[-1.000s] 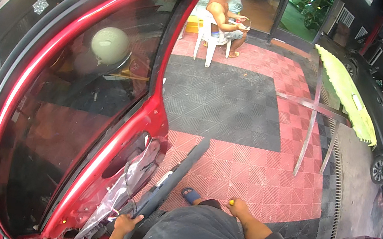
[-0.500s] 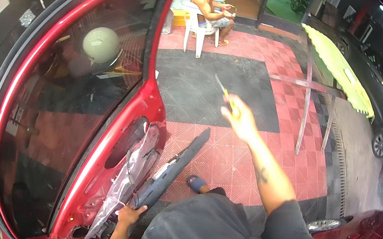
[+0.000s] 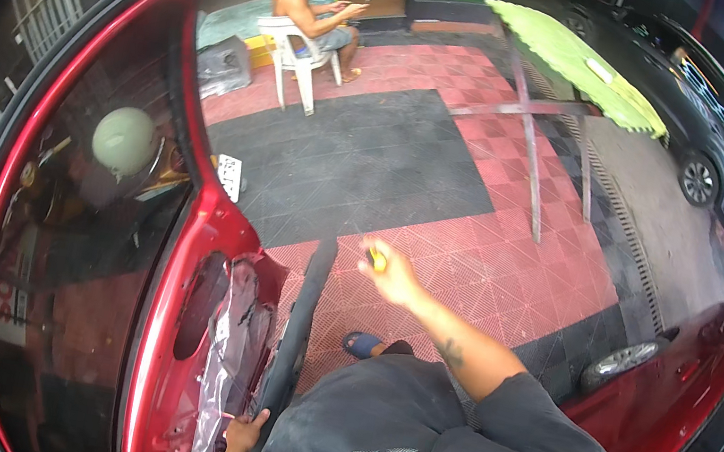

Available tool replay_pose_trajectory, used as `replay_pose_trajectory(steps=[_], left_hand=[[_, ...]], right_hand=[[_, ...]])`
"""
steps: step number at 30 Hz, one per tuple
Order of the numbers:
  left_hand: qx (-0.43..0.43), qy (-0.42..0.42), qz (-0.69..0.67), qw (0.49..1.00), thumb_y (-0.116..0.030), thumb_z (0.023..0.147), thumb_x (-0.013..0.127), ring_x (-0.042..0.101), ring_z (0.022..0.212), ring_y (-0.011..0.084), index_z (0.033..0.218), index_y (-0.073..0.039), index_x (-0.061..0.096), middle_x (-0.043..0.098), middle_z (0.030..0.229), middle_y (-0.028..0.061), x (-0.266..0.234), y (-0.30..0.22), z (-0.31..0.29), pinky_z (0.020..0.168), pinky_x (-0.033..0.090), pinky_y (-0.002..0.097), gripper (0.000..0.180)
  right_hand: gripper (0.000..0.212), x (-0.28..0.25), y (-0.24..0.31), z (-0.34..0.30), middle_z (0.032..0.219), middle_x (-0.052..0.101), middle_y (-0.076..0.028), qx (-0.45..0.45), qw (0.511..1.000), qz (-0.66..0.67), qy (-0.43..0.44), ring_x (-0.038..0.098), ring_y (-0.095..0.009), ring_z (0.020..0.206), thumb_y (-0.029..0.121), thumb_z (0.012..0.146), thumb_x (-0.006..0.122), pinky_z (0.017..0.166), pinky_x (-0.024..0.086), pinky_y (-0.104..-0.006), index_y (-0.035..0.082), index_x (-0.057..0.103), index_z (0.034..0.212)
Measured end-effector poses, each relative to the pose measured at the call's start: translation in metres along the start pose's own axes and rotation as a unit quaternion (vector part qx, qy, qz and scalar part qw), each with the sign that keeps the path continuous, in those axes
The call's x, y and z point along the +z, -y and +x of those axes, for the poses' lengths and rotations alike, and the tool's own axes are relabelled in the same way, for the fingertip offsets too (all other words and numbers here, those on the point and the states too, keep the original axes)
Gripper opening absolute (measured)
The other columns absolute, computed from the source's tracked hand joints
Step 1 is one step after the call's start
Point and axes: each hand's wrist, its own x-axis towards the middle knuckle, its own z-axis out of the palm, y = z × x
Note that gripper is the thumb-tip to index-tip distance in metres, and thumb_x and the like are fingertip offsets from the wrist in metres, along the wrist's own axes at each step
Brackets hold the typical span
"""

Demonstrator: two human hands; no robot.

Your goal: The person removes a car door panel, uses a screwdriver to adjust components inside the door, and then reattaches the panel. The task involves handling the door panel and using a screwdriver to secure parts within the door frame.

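Right hand [image 3: 394, 275], yellow-handled tool [image 3: 376, 257] in grip, lower now.

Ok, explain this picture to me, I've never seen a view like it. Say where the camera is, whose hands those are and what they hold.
The camera sits on a person's head and looks down, so the view bends at its edges. No machine here: the forearms from the lower edge are that person's own. They stand at an open red car door with its inner cover off and clear plastic sheet hanging inside. The left hand grips the lower end of a long dark trim strip leaning on the door. The right hand is raised over the red and grey floor tiles, closed on a small yellow tool. Farther off, another person sits on a white chair.
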Motion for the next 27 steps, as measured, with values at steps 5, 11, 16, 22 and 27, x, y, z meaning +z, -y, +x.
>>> replay_pose_trajectory(steps=[5, 11, 16, 22, 27], left_hand=[[0.021, -0.035, -0.015, 0.999, -0.078, 0.08, 0.086, 0.073, 0.079, 0.031, 0.075, 0.004, 0.072, 0.075, 0.078, 0.0204, 0.006, -0.002, 0.001, 0.081, 0.056, 0.0489, 0.083], [0.063, -0.031, 0.063, 0.996, -0.094, 0.082, 0.068, 0.072, 0.122, 0.0482, 0.112, 0.009, 0.078, 0.077, 0.116, 0.0344, 0.022, 0.027, 0.018, 0.106, 0.053, 0.0563, 0.108], [0.086, -0.029, 0.03, 0.995, -0.089, 0.09, 0.063, 0.074, 0.114, 0.0504, 0.104, 0.009, 0.08, 0.076, 0.109, 0.0349, 0.019, -0.001, 0.022, 0.102, 0.054, 0.0572, 0.101], [0.003, -0.002, 0.018, 1.0, -0.083, 0.084, 0.076, 0.076, 0.119, 0.0444, 0.116, 0.005, 0.08, 0.078, 0.119, 0.0326, 0.016, -0.016, 0.028, 0.102, 0.058, 0.0514, 0.094], [-0.002, -0.007, 0.01, 1.0, -0.081, 0.08, 0.081, 0.074, 0.125, 0.0436, 0.133, 0.002, 0.076, 0.077, 0.129, 0.0293, 0.023, -0.016, 0.031, 0.107, 0.058, 0.0509, 0.099]], right_hand=[[0.061, 0.001, -0.134, -0.105, 0.118, 0.072, -0.014, 0.277, 0.96, 0.011, 0.046, 0.071, -0.03, 0.112, 0.055, 0.101, 0.077, 0.098, 0.057, -0.045, 0.007, 0.067, 0.138], [0.062, -0.005, -0.197, -0.146, 0.113, 0.07, -0.017, 0.593, 0.788, 0.135, 0.095, 0.069, -0.034, 0.106, 0.064, 0.111, 0.049, 0.089, 0.056, -0.0564, 0.013, 0.066, 0.141], [0.046, -0.023, -0.248, -0.144, 0.115, 0.072, -0.012, 0.549, 0.814, 0.024, 0.189, 0.074, -0.029, 0.09, 0.046, 0.107, 0.06, 0.079, 0.059, -0.0544, 0.015, 0.069, 0.141], [0.057, -0.034, -0.243, -0.126, 0.11, 0.075, -0.012, 0.509, 0.845, -0.064, 0.153, 0.075, -0.026, 0.082, 0.038, 0.105, 0.066, 0.068, 0.058, -0.0459, 0.016, 0.057, 0.157], [0.063, -0.034, -0.254, -0.123, 0.093, 0.073, -0.013, 0.498, 0.845, -0.095, 0.17, 0.074, -0.024, 0.072, 0.015, 0.103, 0.071, 0.058, 0.061, -0.0426, 0.008, 0.048, 0.161]])
